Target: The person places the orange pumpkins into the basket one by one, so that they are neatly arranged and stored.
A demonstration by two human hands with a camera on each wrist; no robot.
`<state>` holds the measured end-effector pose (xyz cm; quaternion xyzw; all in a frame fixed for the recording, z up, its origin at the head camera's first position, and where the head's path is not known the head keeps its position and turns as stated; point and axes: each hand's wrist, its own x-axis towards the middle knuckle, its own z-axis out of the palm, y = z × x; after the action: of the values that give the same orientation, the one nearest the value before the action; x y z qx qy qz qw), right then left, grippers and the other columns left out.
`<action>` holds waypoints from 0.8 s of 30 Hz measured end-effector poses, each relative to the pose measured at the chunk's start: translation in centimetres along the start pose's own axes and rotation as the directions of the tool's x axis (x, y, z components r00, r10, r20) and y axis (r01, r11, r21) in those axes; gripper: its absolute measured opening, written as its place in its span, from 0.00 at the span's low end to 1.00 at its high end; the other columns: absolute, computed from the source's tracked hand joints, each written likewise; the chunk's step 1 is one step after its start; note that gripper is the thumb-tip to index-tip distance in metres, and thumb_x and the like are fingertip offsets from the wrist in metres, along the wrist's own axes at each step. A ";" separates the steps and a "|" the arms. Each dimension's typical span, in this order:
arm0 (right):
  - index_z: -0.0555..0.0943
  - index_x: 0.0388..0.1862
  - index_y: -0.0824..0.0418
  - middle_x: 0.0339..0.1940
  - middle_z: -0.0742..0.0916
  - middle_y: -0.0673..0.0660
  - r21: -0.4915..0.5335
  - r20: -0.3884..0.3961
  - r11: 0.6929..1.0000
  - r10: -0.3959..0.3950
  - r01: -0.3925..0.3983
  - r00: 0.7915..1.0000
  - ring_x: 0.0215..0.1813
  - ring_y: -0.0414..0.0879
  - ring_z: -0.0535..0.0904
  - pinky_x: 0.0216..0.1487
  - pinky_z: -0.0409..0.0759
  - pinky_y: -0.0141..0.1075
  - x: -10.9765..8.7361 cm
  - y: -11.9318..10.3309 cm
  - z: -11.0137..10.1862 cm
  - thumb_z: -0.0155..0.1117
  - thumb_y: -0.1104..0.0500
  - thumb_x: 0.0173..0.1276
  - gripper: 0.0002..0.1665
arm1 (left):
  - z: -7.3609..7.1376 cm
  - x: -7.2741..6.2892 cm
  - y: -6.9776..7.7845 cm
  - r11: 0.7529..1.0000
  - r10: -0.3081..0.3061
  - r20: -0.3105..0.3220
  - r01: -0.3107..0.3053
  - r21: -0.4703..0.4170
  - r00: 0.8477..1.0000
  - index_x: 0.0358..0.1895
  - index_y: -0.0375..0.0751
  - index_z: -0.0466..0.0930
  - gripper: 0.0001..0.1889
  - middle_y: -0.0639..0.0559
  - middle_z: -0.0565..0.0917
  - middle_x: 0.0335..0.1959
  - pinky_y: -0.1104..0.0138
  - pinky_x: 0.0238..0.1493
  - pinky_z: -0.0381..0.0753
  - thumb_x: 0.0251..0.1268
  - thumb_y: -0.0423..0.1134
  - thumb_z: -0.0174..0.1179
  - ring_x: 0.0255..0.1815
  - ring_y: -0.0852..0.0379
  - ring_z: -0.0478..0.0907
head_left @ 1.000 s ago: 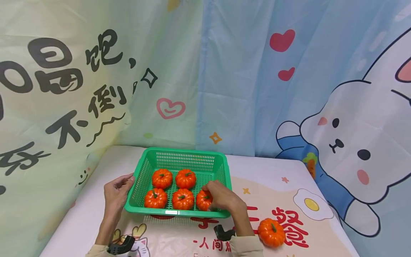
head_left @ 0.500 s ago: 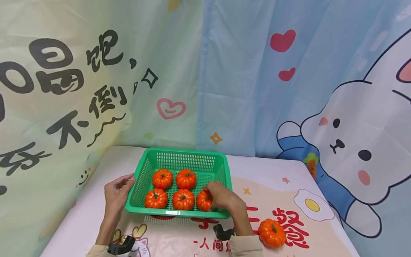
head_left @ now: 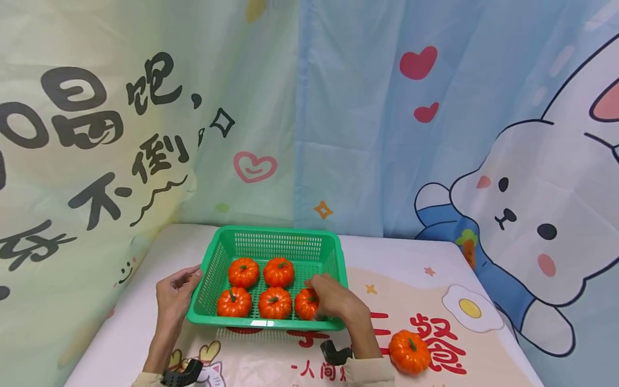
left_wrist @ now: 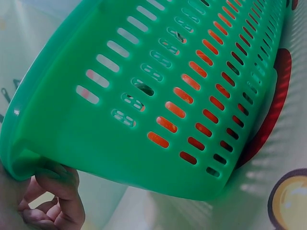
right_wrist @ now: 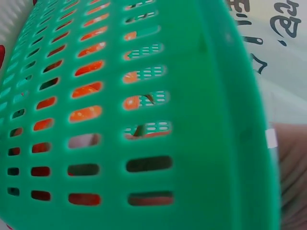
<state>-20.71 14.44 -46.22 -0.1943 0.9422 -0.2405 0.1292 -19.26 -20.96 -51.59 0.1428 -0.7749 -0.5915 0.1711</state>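
A green plastic basket (head_left: 271, 322) with slotted walls stands on the table and contains several small orange pumpkins (head_left: 275, 303). At its left side my left hand (head_left: 175, 295) grips the rim; the left wrist view shows curled fingers (left_wrist: 60, 187) under that rim. My right hand (head_left: 333, 298) reaches over the right front corner and holds a pumpkin (head_left: 306, 304) inside, partly covering it. In the right wrist view the basket wall (right_wrist: 201, 143) hides the fingertips. Another pumpkin (head_left: 409, 351) lies outside the basket, to the right of my right forearm.
The table (head_left: 387, 252) is covered with a printed cloth showing red lettering, a fried egg (head_left: 471, 309) and a cat. Behind it hangs a printed curtain (head_left: 343, 134) with a rabbit. Black wrist mounts (head_left: 182, 372) sit on both forearms.
The head view has shifted slightly. Both hands, the basket and the pumpkins keep the same positions relative to one another.
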 end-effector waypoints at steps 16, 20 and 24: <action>0.81 0.75 0.65 0.70 0.87 0.63 0.082 -0.107 0.996 -0.013 0.022 0.994 0.67 0.59 0.77 0.68 0.83 0.57 -2.9 -0.6 -2.4 0.91 0.66 0.50 0.51 | -0.1 0.1 -0.1 1.000 0.000 -0.004 0.000 0.026 1.000 0.61 0.32 0.89 0.17 0.61 0.87 0.35 0.76 0.35 0.83 0.81 0.41 0.66 0.32 0.66 0.81; 0.81 0.76 0.61 0.70 0.87 0.61 0.079 -0.133 0.997 0.003 0.008 0.991 0.65 0.57 0.77 0.65 0.85 0.56 -3.6 -0.5 -2.8 0.92 0.64 0.51 0.51 | -0.1 0.0 0.0 1.000 -0.002 -0.001 0.003 0.017 1.000 0.61 0.32 0.89 0.17 0.57 0.88 0.36 0.76 0.35 0.84 0.81 0.41 0.65 0.31 0.67 0.82; 0.81 0.76 0.59 0.70 0.87 0.59 0.091 -0.145 0.996 0.037 -0.024 0.989 0.66 0.58 0.78 0.64 0.87 0.54 -4.3 -0.2 -3.3 0.91 0.62 0.52 0.50 | 0.0 -0.1 0.0 1.000 -0.002 0.000 0.002 0.016 1.000 0.62 0.32 0.89 0.17 0.50 0.89 0.40 0.76 0.35 0.84 0.81 0.41 0.66 0.31 0.67 0.81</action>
<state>-17.98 17.45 -42.68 -0.1556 0.9404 -0.2938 0.0720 -19.13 -20.93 -51.55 0.1447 -0.7794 -0.5856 0.1693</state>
